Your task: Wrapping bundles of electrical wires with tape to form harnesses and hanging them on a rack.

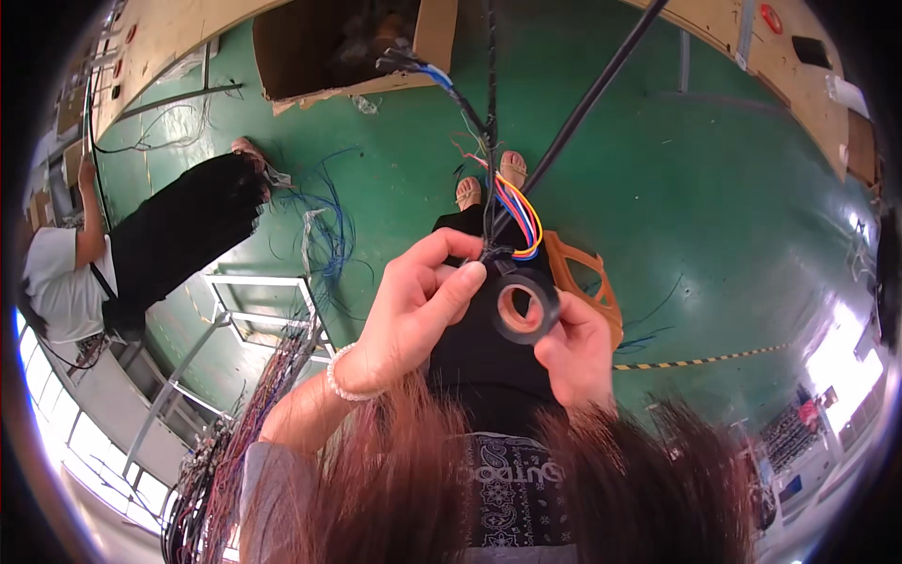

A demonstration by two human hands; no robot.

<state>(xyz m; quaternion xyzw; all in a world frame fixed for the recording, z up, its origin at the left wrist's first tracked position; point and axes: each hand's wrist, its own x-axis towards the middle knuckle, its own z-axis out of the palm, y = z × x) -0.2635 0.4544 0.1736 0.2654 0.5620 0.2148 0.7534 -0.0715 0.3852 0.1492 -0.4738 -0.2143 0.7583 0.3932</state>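
A black-wrapped wire harness (489, 193) runs down the middle toward my body. My left hand (409, 305) pinches its lower end between thumb and fingers. Just right of that grip, a loop of coloured wires (532, 214), yellow, red, blue and white among them, bows out from the bundle. My right hand (581, 355) holds a roll of black tape (543, 289) by its right edge, close below the wires. The roll has an orange-brown core. Whether a strip of tape joins roll and harness I cannot tell. Higher up, a side branch (434, 75) ends in loose blue and dark wires.
A dark pole (601, 80) slants past the harness. An open cardboard box (432, 42) stands ahead, between wooden tables (719, 28). A brown plastic stool (606, 282) is at right. Another person (70, 273) is at left, near a white metal frame (263, 282) and scattered blue wires (334, 226).
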